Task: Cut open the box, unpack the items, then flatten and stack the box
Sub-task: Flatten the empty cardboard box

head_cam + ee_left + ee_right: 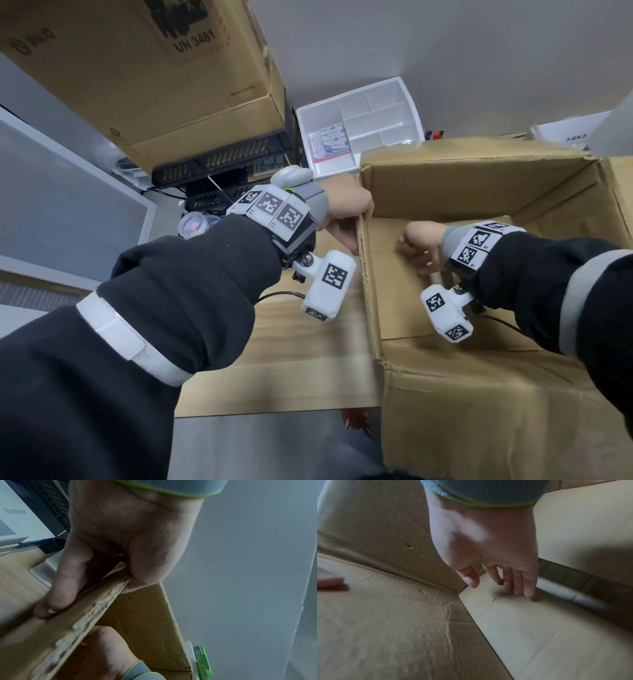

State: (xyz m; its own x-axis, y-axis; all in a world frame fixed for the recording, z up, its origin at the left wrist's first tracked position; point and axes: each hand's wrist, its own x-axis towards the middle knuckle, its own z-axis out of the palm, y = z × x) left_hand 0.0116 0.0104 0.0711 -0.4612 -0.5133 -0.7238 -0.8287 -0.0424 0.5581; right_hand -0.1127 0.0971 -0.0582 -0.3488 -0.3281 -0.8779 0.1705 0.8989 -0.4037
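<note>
Left hand (346,209) pinches the box (445,387) wall's rim, right hand (489,550) lies slack inside; light, stiff cardboard looks best gripped at such rims.

The open box (479,192) is plain brown cardboard, paler tan on its inside floor, and its torn left edge (96,616) shows whitish corrugation. The sleeves (171,291) are black with a white band around each forearm. The wrist cuffs (317,202) are grey with a thin yellow-green border. The white camera modules (329,286) carry black-and-white square marker patterns. The organiser tray (359,120) behind the box is white. The bigger carton (137,75) is brown with black print. A pink object (329,580) lies on the box's inside.
</note>
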